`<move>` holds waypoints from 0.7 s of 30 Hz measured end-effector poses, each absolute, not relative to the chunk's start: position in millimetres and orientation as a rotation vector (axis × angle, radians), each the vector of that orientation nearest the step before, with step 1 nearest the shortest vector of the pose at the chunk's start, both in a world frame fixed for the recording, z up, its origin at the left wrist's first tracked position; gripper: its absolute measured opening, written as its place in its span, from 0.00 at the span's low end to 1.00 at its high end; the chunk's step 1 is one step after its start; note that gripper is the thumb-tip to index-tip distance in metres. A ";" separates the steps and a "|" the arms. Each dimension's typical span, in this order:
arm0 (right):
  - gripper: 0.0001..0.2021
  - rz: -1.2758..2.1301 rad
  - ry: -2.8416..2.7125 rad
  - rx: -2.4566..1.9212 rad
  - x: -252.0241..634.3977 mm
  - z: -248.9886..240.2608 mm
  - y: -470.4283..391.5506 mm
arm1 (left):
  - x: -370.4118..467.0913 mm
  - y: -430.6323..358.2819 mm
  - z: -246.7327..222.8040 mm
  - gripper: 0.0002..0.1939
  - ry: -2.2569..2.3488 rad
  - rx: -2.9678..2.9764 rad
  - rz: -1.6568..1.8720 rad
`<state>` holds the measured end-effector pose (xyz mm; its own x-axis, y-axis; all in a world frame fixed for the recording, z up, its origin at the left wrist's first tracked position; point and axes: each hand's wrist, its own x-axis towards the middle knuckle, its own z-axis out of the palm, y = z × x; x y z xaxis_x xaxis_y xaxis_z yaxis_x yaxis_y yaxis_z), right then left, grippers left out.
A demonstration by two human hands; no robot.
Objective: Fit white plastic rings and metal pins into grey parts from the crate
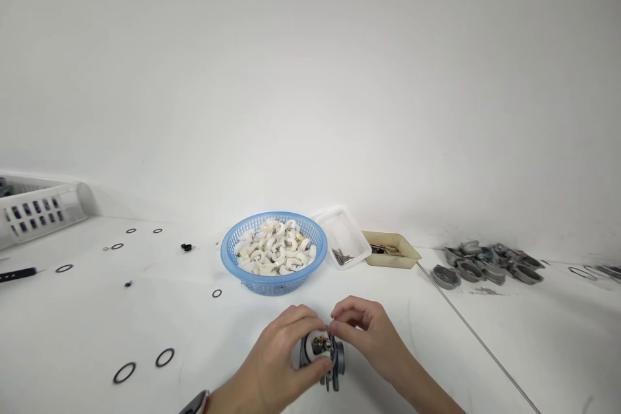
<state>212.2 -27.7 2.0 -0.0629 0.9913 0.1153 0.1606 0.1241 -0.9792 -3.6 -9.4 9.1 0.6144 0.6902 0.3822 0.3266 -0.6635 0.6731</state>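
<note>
A grey metal part (336,362) with a white ring-shaped piece and brass details inside stands on the white table at the bottom centre. My left hand (284,352) is wrapped round its left side, with the thumb in front and the fingers behind. At its upper right, my right hand (366,333) has thumb and index finger pinched together close to the top edge of the part. Whatever lies between those fingertips is too small to name. Just behind my hands sits a blue basket (274,286) heaped with white curved pieces (276,247).
Beside the basket are a white tray (356,236) with metal pins and a beige tray (405,260). Grey metal bowls (492,265) lie at right. Black rings (125,372), a black-handled tool (18,274) and a white crate (43,213) are at left.
</note>
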 end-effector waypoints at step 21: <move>0.10 1.103 -1.419 -1.301 209.1 14.1 -32.7 | -7.8 -2.5 4.4 0.13 0.731 2.406 0.889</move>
